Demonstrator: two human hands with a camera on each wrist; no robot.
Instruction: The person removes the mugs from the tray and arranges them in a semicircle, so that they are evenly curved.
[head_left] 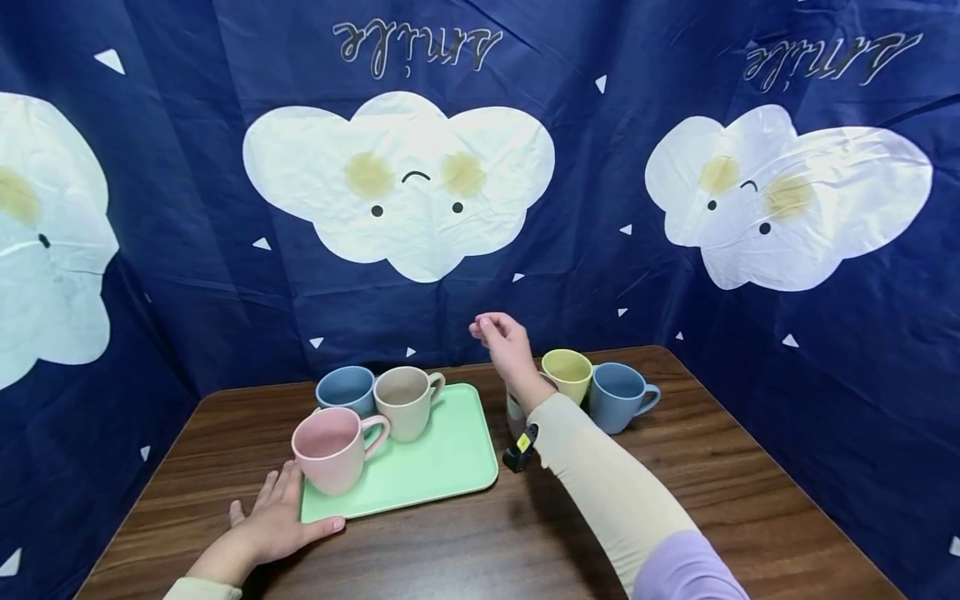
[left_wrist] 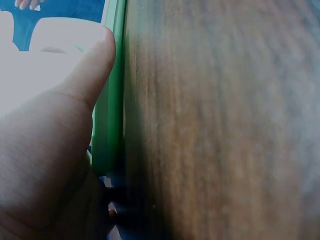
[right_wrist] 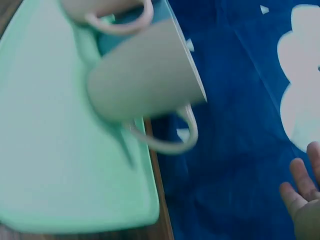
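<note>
My left hand (head_left: 273, 523) rests at the near left corner of a light green tray (head_left: 457, 458), fingers straight along its left side and thumb at the front edge. The left wrist view shows that thumb beside the tray rim (left_wrist: 107, 125). On the tray stand a pink mug (head_left: 330, 467), a beige mug (head_left: 405, 417) and a blue mug (head_left: 341, 392), all upright. Raised above the table, my right hand (head_left: 508, 346) holds nothing, its fingers loosely bent. The right wrist view shows the beige mug (right_wrist: 145, 75) apart from those fingers.
Right of the tray stand a yellow mug (head_left: 567, 373) and another blue mug (head_left: 618, 400). One more mug (head_left: 515, 417) is mostly hidden behind my right forearm. A dark blue cloth (head_left: 480, 308) with clouds hangs behind the wooden table (head_left: 420, 558).
</note>
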